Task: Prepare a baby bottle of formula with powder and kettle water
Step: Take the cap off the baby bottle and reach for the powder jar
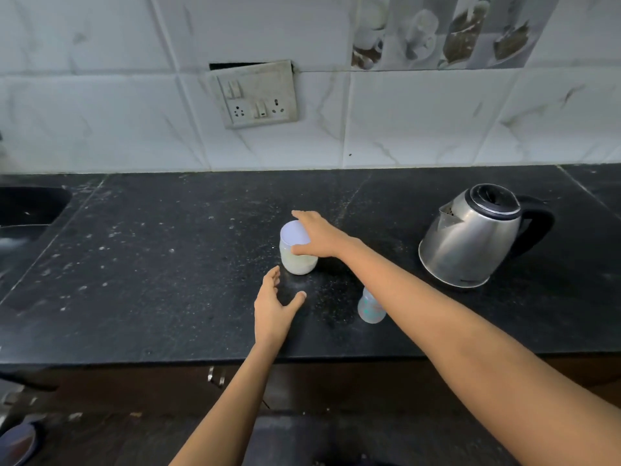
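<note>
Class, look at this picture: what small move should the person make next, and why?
Probably set the left hand against the jar to steady it for opening: the right hand lies across its white lid, and the left hand is open, just short of the jar.

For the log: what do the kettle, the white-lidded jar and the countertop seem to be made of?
Kettle: brushed stainless steel, judging by its soft grey reflections; black handle, likely plastic. Jar: translucent plastic or glass, unclear which; pale contents show through its wall. Countertop: dark speckled stone, probably granite, with visible slab seams.
</note>
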Available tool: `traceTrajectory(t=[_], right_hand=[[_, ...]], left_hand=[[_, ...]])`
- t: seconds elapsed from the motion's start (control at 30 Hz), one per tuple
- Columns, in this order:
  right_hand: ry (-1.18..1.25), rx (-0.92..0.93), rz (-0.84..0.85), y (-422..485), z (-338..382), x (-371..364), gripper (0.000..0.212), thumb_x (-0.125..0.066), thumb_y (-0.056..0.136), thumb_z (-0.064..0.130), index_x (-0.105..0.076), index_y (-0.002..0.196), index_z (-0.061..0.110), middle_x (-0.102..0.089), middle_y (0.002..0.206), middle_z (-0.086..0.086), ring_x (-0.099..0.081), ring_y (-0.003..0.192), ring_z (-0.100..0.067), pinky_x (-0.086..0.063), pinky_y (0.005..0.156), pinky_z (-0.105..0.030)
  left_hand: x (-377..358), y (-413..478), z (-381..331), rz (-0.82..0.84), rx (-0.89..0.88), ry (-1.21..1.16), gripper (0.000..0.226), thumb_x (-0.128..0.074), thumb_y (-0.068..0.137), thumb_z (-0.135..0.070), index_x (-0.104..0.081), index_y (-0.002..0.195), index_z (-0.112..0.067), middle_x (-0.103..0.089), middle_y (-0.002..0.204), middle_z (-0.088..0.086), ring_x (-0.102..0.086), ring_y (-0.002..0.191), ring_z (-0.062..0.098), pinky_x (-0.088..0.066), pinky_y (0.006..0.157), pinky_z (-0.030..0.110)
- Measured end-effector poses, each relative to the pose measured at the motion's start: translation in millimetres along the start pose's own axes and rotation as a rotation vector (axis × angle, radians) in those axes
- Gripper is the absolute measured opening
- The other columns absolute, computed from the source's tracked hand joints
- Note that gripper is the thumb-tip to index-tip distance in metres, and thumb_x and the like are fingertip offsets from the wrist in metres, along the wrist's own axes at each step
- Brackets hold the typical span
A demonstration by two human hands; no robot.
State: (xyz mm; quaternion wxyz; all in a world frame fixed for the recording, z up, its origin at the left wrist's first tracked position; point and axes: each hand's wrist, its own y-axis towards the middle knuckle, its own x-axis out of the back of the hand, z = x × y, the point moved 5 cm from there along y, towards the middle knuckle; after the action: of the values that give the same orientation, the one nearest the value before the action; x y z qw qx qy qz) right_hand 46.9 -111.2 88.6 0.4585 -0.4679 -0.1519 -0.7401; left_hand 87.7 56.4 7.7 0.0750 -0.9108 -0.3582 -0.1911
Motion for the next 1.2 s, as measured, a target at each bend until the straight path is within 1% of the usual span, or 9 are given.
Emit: traceTrajectory(t=[0.27, 0.37, 0.5, 0.63, 0.83, 0.93, 1.0, 1.1, 1.2], right_hand=[[-0.233, 0.047, -0.015, -16, 18, -24, 0.07, -0.07, 0.077, 0.043, -0.036, 0.134, 0.02, -0.042, 0.119, -0.01, -0.051, 0.097, -0.032, -0.048, 0.079, -0.041], [-0.244, 0.067, -0.018, -41, 28, -35, 0.072, -0.068, 0.076, 0.045, -0.036, 0.136, 0.022, -0.042, 0.119, -0.008, -0.051, 0.098, -0.029, -0.048, 0.076, -0.04], [-0.246, 0.082, -0.042, -66, 33, -49, 0.074, -0.065, 0.076, 0.053, -0.035, 0.136, 0.024, -0.041, 0.118, -0.004, -0.047, 0.105, -0.026, -0.046, 0.077, -0.038], [-0.443, 0.012, -0.119, -66, 39, -60, 0.089, -0.053, 0.075, 0.075, -0.032, 0.143, 0.021, -0.04, 0.128, -0.009, -0.049, 0.103, -0.03, -0.04, 0.078, -0.039], [-0.595, 0.078, -0.133, -57, 50, -55, 0.059, -0.044, 0.086, 0.063, -0.048, 0.117, 0.012, -0.05, 0.112, -0.006, -0.052, 0.067, -0.026, -0.031, 0.056, -0.031], [-0.615, 0.186, -0.119, -55, 52, -53, 0.069, -0.024, 0.074, 0.068, -0.05, 0.106, 0.013, -0.052, 0.101, -0.003, -0.044, 0.057, -0.024, -0.025, 0.05, -0.031], [-0.628, 0.263, -0.099, -53, 50, -53, 0.075, -0.02, 0.068, 0.066, -0.052, 0.113, 0.015, -0.053, 0.102, -0.002, -0.05, 0.059, -0.024, -0.028, 0.052, -0.03], [-0.709, 0.451, 0.003, -53, 46, -53, 0.06, -0.042, 0.073, 0.054, -0.053, 0.123, 0.023, -0.052, 0.103, -0.003, -0.051, 0.073, -0.024, -0.034, 0.063, -0.033], [-0.635, 0.654, 0.214, -62, 55, -49, 0.03, -0.052, 0.076, 0.036, -0.06, 0.104, 0.026, -0.053, 0.118, 0.005, -0.046, 0.102, -0.023, -0.039, 0.08, -0.038]], left_hand=[[20, 0, 16, 0.043, 0.006, -0.034, 0.09, -0.083, 0.074, -0.032, -0.033, 0.147, -0.019, -0.043, 0.148, -0.004, -0.041, 0.133, 0.01, -0.032, 0.105, 0.021], [20, -4, 20, 0.08, -0.006, -0.039, 0.099, -0.087, 0.066, -0.039, -0.032, 0.147, -0.022, -0.042, 0.147, -0.01, -0.04, 0.132, 0.004, -0.033, 0.103, 0.019], [16, -8, 15, 0.13, -0.05, -0.084, 0.094, -0.091, 0.058, -0.037, -0.038, 0.135, -0.039, -0.05, 0.132, -0.021, -0.047, 0.116, -0.011, -0.04, 0.084, 0.004], [12, -3, 3, 0.143, -0.062, -0.139, 0.085, -0.089, 0.056, -0.033, -0.04, 0.121, -0.059, -0.056, 0.124, -0.022, -0.053, 0.113, -0.008, -0.046, 0.085, 0.01], [13, 7, 14, 0.15, -0.028, -0.183, 0.084, -0.092, 0.055, -0.02, -0.052, 0.126, -0.043, -0.064, 0.116, -0.018, -0.061, 0.106, -0.001, -0.054, 0.084, 0.027], [11, 8, 16, 0.128, -0.004, -0.18, 0.083, -0.092, 0.05, -0.021, -0.054, 0.121, -0.041, -0.066, 0.11, -0.018, -0.062, 0.101, 0.0, -0.056, 0.085, 0.032], [10, 8, 18, 0.116, 0.016, -0.173, 0.086, -0.093, 0.046, -0.028, -0.054, 0.121, -0.041, -0.065, 0.111, -0.018, -0.061, 0.103, 0.001, -0.055, 0.087, 0.033], [8, 15, 21, 0.182, -0.017, -0.086, 0.08, -0.093, 0.046, -0.039, -0.053, 0.115, -0.045, -0.063, 0.108, -0.024, -0.057, 0.115, 0.012, -0.051, 0.095, 0.04], [7, 20, 21, 0.244, -0.048, -0.037, 0.071, -0.091, 0.052, -0.038, -0.056, 0.113, -0.044, -0.06, 0.101, -0.036, -0.056, 0.119, 0.015, -0.046, 0.102, 0.038]])
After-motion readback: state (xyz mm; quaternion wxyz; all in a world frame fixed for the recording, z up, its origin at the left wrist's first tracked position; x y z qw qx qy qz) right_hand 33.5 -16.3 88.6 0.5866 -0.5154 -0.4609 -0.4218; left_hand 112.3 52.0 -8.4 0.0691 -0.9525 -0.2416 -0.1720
